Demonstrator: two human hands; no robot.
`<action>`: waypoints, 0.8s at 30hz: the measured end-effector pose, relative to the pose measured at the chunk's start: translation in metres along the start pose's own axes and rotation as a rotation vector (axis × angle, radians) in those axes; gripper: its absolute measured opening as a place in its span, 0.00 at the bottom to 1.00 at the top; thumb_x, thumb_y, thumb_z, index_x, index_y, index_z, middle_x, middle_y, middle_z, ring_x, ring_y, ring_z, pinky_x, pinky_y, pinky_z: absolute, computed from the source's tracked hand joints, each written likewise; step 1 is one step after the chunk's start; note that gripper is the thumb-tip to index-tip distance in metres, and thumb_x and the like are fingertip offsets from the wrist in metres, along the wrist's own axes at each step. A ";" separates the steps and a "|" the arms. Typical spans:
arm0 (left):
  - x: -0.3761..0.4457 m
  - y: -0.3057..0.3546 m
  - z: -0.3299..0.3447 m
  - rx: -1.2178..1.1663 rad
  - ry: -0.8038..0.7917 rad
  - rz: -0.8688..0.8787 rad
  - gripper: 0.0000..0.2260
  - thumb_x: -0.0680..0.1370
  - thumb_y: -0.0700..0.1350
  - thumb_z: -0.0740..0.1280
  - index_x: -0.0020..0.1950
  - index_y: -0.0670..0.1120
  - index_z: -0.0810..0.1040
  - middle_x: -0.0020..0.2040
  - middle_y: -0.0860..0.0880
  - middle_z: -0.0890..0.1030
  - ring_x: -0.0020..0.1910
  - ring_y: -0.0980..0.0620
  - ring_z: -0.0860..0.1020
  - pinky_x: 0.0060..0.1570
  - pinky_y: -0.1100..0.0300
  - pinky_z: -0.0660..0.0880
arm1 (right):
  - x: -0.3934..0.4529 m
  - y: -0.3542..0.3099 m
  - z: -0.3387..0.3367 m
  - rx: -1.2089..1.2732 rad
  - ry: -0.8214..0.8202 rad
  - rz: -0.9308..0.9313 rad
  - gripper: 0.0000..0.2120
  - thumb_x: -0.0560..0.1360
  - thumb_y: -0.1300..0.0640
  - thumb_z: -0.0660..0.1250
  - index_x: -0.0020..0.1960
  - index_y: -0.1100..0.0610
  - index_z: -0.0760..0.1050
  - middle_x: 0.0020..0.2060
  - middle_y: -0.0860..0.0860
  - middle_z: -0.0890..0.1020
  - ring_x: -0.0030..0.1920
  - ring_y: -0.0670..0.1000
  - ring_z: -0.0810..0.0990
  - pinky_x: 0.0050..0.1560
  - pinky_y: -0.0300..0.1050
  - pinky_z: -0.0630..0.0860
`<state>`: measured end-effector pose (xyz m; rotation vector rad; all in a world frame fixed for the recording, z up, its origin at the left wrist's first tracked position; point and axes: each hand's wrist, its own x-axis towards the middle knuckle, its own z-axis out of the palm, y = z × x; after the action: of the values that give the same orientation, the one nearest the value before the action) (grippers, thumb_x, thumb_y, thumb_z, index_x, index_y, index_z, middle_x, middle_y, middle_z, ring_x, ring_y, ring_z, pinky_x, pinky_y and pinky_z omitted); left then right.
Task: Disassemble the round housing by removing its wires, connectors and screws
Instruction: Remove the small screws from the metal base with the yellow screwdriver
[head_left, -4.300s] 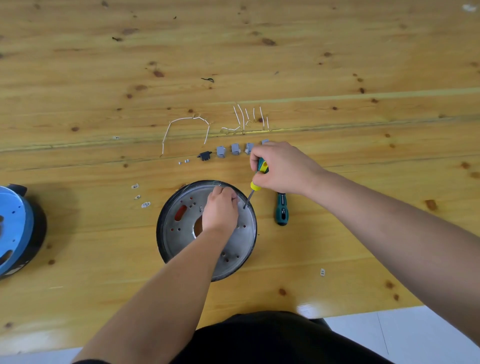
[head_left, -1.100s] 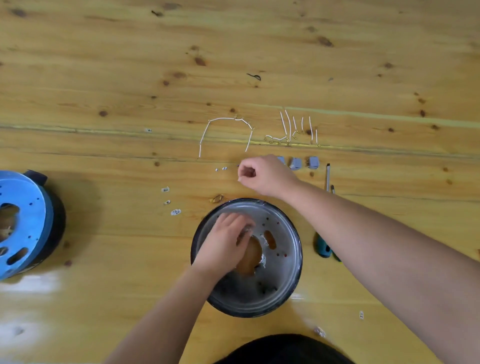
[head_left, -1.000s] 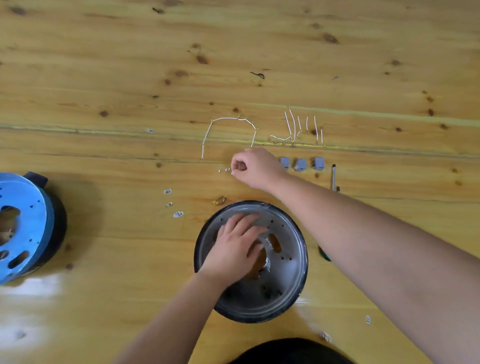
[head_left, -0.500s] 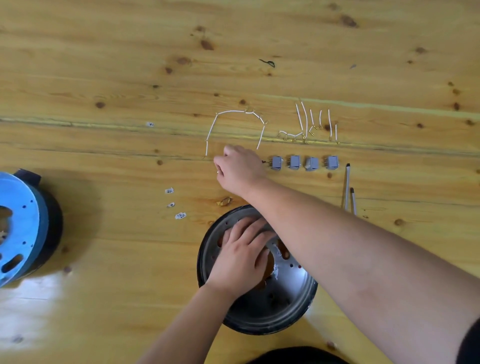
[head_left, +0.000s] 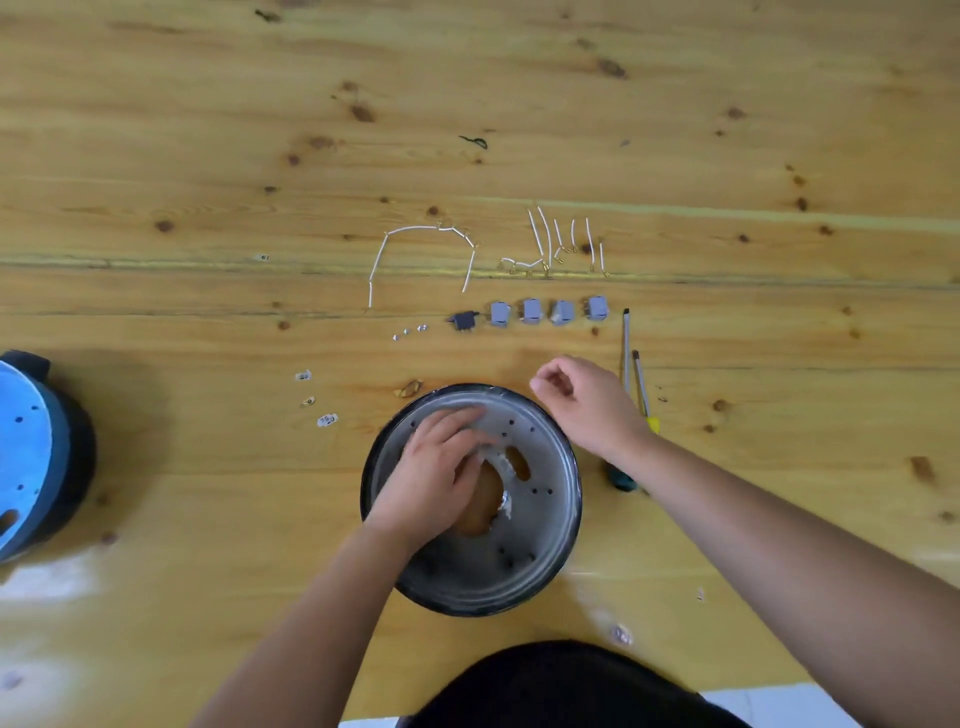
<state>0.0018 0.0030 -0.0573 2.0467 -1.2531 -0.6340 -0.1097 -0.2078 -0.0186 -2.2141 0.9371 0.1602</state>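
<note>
Single head-worn wide-angle view, looking steeply down from close above onto a wooden table (head_left: 727, 78), near edge at bottom, far side at top. No second view to share.

Blue unit (head_left: 31, 457) cut by left edge. Left hand (head_left: 436, 473) covers part of round housing (head_left: 540, 525). Right hand (head_left: 592, 405) hides screwdriver handles (head_left: 621, 478). Screws (head_left: 408, 331) too small to resolve.

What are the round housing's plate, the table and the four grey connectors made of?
Round housing: plate looks like dull grey sheet metal with a soft sheen and punched holes; the black rim's material is unclear.
Table: varnished pine, knots and glossy glare.
Grey connectors: probably matte moulded plastic.
</note>
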 end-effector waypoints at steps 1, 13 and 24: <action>-0.002 0.003 -0.006 0.009 0.068 0.023 0.10 0.82 0.39 0.68 0.60 0.47 0.84 0.69 0.51 0.78 0.72 0.49 0.72 0.72 0.45 0.69 | -0.015 0.009 -0.002 0.009 -0.044 0.042 0.15 0.83 0.43 0.65 0.62 0.52 0.79 0.54 0.44 0.82 0.52 0.45 0.81 0.52 0.41 0.77; -0.042 -0.013 -0.025 -0.113 0.245 -0.784 0.13 0.81 0.43 0.64 0.66 0.48 0.78 0.48 0.53 0.78 0.56 0.40 0.79 0.48 0.53 0.70 | -0.067 0.028 0.033 0.063 -0.023 0.242 0.04 0.79 0.54 0.70 0.45 0.50 0.80 0.40 0.47 0.83 0.40 0.49 0.82 0.39 0.46 0.79; -0.026 0.020 -0.007 -0.172 0.197 -0.786 0.18 0.81 0.41 0.59 0.70 0.50 0.75 0.51 0.49 0.83 0.45 0.46 0.80 0.39 0.54 0.74 | -0.073 0.053 0.006 0.027 0.072 0.331 0.06 0.80 0.55 0.69 0.46 0.57 0.79 0.39 0.51 0.82 0.41 0.55 0.81 0.38 0.47 0.75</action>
<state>-0.0161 0.0214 -0.0361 2.3514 -0.2325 -0.8173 -0.1973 -0.1877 -0.0267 -2.0372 1.3340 0.2202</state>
